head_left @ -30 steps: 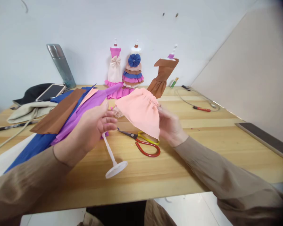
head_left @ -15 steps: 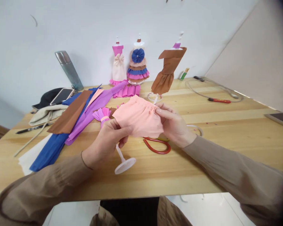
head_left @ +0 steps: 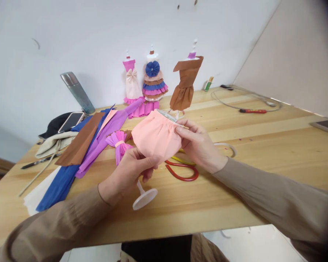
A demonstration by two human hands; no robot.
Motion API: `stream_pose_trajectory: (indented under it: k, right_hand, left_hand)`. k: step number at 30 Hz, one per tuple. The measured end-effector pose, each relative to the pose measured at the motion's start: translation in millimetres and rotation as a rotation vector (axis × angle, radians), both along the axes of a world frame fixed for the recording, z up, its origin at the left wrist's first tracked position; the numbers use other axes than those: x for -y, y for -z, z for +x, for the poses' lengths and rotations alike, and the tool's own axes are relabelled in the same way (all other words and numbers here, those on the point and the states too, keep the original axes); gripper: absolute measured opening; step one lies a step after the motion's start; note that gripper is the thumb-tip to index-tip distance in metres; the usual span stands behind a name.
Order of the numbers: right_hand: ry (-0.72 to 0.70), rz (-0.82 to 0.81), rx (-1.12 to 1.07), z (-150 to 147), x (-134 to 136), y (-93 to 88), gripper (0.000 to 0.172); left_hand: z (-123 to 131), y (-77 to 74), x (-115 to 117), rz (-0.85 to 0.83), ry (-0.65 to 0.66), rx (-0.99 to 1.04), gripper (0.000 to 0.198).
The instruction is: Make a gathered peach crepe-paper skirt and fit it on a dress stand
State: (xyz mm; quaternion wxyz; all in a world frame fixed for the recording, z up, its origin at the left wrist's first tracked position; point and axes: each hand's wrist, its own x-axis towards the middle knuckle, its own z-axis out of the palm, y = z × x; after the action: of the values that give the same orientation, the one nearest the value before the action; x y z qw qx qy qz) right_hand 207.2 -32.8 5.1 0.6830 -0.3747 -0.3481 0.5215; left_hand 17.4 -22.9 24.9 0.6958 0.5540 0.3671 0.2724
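Observation:
Between my two hands is a piece of pink crepe paper [head_left: 157,136], gathered into folds along its upper right edge. My left hand [head_left: 131,163] pinches its lower left part between thumb and fingers. My right hand [head_left: 198,143] grips the gathered edge at the right. A greyish printed strip [head_left: 166,115] shows behind the paper's top edge. Under my left hand stands a white round stand base [head_left: 145,199] on a thin stem, its upper part hidden. Just beyond that hand lies a purple pleated paper bow [head_left: 119,142]. Red-handled scissors [head_left: 182,178] lie below my right hand.
Crepe paper strips [head_left: 82,142] lie at left beside a phone [head_left: 71,122] and a leaning flask [head_left: 78,92]. Paper-dressed mannequins [head_left: 153,83] stand along the wall, with a brown-dressed one [head_left: 186,82] nearer. A red-handled tool [head_left: 253,111] and a cable lie at right.
The pink paper has tilted, and its lower edge now curves inward as my left hand sits lower on it. The printed strip behind it has come into view. My head view has shifted slightly.

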Motion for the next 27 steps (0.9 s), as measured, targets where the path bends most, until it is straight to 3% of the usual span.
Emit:
stream_pose_trajectory:
  k: [5, 7, 9, 11, 13, 15, 17, 22, 27]
  right_hand:
    - [-0.009, -0.004, 0.03, 1, -1, 1.5, 0.032]
    - [-0.006, 0.002, 0.055, 3, -1, 0.8, 0.032]
    - [0.015, 0.025, 0.087, 6, -2, -0.2, 0.031]
    - [0.024, 0.057, 0.142, 8, -1, -1.3, 0.031]
    - [0.0, 0.083, 0.209, 8, 1, -2.2, 0.03]
    - [-0.045, 0.089, 0.277, 6, 4, -3.4, 0.03]
    - [-0.082, 0.092, 0.33, 3, 7, -5.2, 0.029]
    - [-0.105, 0.117, 0.417, 4, 8, -9.0, 0.029]
    - [-0.097, 0.145, 0.468, 14, 2, -5.0, 0.026]
  left_hand:
    - [-2, 0.5, -6, 0.01, 0.044, -0.083, 0.042]
    - [-9, -10.6, -9, 0.058, 0.092, -0.194, 0.046]
    - [-19, -28.4, -12, 0.137, 0.283, -0.351, 0.053]
    - [-29, -48.6, -15, 0.372, 0.36, -0.474, 0.046]
    - [-35, -66.0, -19, 0.758, 0.15, -0.521, 0.044]
    - [-34, -77.7, -26, 1.139, -0.089, -0.497, 0.027]
    - [-26, -83.6, -35, 1.325, -0.039, -0.477, 0.016]
    - [2, -79.6, -61, 1.213, 0.301, -0.496, 0.021]
    - [18, -58.7, -73, 1.004, 0.432, -0.396, 0.02]
